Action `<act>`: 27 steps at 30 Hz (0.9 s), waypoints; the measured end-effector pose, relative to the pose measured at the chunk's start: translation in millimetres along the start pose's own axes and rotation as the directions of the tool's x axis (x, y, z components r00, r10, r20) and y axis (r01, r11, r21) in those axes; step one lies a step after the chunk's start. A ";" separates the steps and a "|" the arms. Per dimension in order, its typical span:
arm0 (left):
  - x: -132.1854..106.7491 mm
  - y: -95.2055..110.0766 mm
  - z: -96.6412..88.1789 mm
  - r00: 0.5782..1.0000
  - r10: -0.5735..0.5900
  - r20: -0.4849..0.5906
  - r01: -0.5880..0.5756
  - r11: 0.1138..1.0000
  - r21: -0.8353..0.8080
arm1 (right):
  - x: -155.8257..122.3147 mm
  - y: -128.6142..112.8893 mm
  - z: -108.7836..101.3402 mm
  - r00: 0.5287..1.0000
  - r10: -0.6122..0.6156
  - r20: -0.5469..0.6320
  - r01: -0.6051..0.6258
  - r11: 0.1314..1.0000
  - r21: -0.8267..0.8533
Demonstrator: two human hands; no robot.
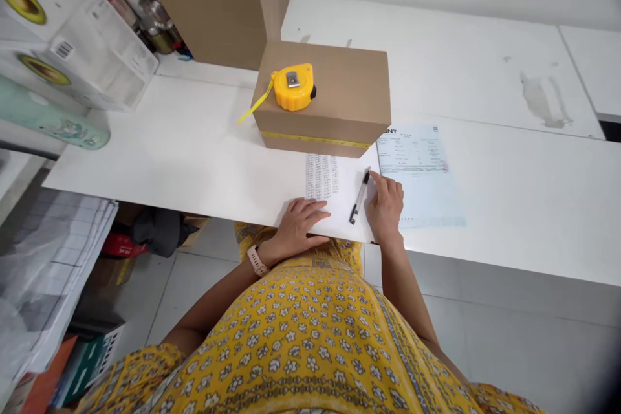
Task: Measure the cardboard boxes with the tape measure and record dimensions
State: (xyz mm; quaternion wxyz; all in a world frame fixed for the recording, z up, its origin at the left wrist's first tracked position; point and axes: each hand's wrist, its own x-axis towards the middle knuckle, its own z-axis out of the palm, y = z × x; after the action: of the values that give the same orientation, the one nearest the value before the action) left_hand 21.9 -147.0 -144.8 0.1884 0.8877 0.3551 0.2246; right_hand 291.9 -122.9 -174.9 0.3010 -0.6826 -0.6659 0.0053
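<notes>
My left hand (301, 223) lies flat with its fingers spread on the lower edge of a printed sheet (323, 176) with columns of small print. My right hand (387, 204) rests on the white table, fingers loosely bent and thumb apart. Its index fingertip is at the upper end of a black-and-clear pen (360, 195), which lies slanted on white paper. A blue printed form (421, 187) lies partly under the right hand. Beyond both hands sits a closed brown cardboard box (347, 87) with a yellow strip along its front. A yellow tape measure (294, 87) rests on top.
Large cardboard boxes (223, 16) stand at the back left. White cartons with avocado pictures (97, 45) and a mint-green bottle (58, 119) are at the left. The table's front edge (485, 259) runs close to my body. A wall rises behind.
</notes>
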 end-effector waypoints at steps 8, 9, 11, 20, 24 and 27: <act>90.7 -35.2 -117.9 0.806 0.041 -0.590 0.032 0.993 0.112 | 1.3 3.9 6.5 0.995 -0.049 -0.083 0.051 0.999 0.016; 104.5 -45.1 -127.6 0.805 0.014 -0.593 0.061 0.992 0.106 | 1.6 4.1 7.0 0.994 -0.055 -0.099 0.057 0.998 0.021; 129.0 -64.4 -138.6 0.824 -0.084 -0.560 0.136 0.989 0.052 | 1.9 4.7 8.3 0.989 -0.068 -0.132 0.073 0.997 0.033; 152.4 -56.6 -146.5 0.827 -0.398 -0.397 0.207 0.872 -0.443 | 8.1 -28.8 -20.6 0.888 0.129 -0.441 0.007 0.956 0.294; 144.5 -16.7 -149.5 0.916 -0.386 -0.112 0.191 0.664 -0.723 | 40.4 -80.5 -58.7 0.950 0.309 -0.050 -0.159 0.613 0.774; 146.1 -1.2 -147.5 0.924 -0.380 -0.052 0.223 0.642 -0.733 | 75.8 -109.4 -76.0 0.926 0.165 0.340 -0.371 0.231 0.899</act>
State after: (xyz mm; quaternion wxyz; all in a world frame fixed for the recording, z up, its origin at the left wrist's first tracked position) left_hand 37.2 -15.9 15.5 0.5161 0.6442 0.4000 0.3983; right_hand 232.4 -91.8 -37.1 0.5828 -0.4668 -0.4250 0.5117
